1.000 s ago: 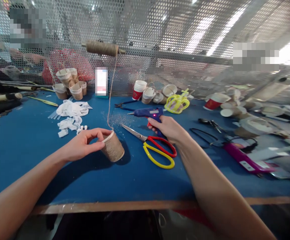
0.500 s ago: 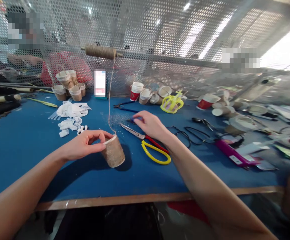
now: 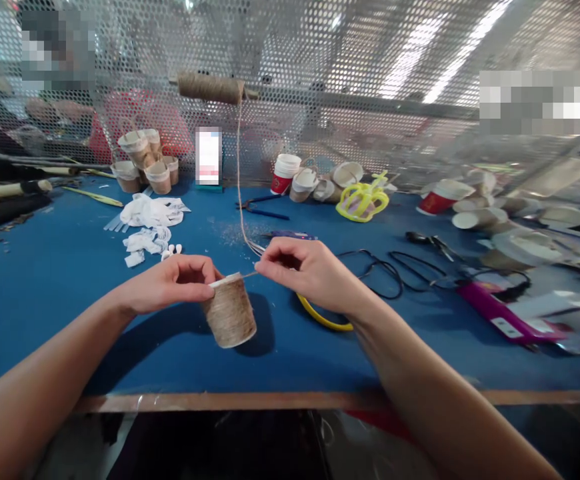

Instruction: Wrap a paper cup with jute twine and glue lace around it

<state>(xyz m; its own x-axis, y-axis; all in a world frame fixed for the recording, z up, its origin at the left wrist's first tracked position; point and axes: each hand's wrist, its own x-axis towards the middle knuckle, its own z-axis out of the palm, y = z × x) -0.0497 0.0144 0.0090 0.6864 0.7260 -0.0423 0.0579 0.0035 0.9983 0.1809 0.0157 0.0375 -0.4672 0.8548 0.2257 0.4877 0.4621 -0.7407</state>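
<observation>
A paper cup wrapped in brown twine (image 3: 230,312) hangs tilted just above the blue table (image 3: 60,280). My left hand (image 3: 170,283) is closed on its rim from the left. My right hand (image 3: 310,273) pinches the twine strand (image 3: 240,193) right beside the cup's rim. That strand runs up to a twine spool (image 3: 210,88) mounted on a rod at the mesh wall. The scissors with the yellow handle (image 3: 323,319) lie mostly hidden under my right hand. The blue glue gun (image 3: 290,235) lies just behind my right hand.
Finished twine cups (image 3: 143,163) stand at the back left, white scraps (image 3: 150,220) in front of them. Red and white paper cups (image 3: 315,183), a yellow crown shape (image 3: 363,200), black cables (image 3: 390,267) and a magenta tool (image 3: 500,310) crowd the right. A person sits behind the mesh.
My right hand let go of the glue gun, came back left and took hold of the twine by the cup's rim. The left hand kept its hold on the cup.
</observation>
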